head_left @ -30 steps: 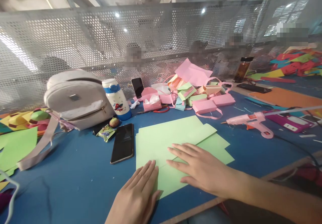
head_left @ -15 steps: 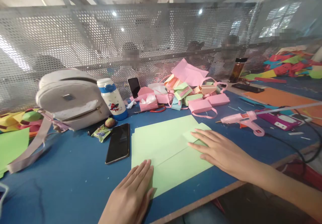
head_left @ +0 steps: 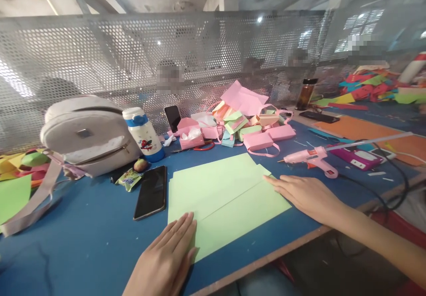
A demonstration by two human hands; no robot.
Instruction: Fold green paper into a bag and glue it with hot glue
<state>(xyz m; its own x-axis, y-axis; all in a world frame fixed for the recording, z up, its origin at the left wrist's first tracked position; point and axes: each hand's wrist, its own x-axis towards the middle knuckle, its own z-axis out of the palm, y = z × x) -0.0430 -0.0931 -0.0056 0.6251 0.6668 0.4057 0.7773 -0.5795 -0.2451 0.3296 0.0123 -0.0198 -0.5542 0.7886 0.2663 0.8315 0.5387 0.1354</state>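
Observation:
Light green sheets of paper (head_left: 213, 180) lie overlapping on the blue tabletop in front of me. A diagonal edge runs across them, and a small corner sticks out at the upper right. My left hand (head_left: 166, 251) rests flat on the near left edge of the paper, fingers stretched out together. At the right side, my right hand (head_left: 306, 196) lies low over the paper's edge with its fingers extended toward the protruding corner. Neither hand grips anything. A black phone (head_left: 151, 192) lies just left of the sheets.
A pink glue gun (head_left: 309, 157) with its cord lies to the right. Behind the paper are pink and green paper pieces (head_left: 259, 140), a bottle (head_left: 143, 136) and a white backpack (head_left: 89, 136). A perforated metal screen (head_left: 206, 47) stands at the back, with people beyond.
My right hand has slid rightward along the paper, off the small corner piece toward the right edge. My left hand stays at the left edge. The view has shifted slightly.

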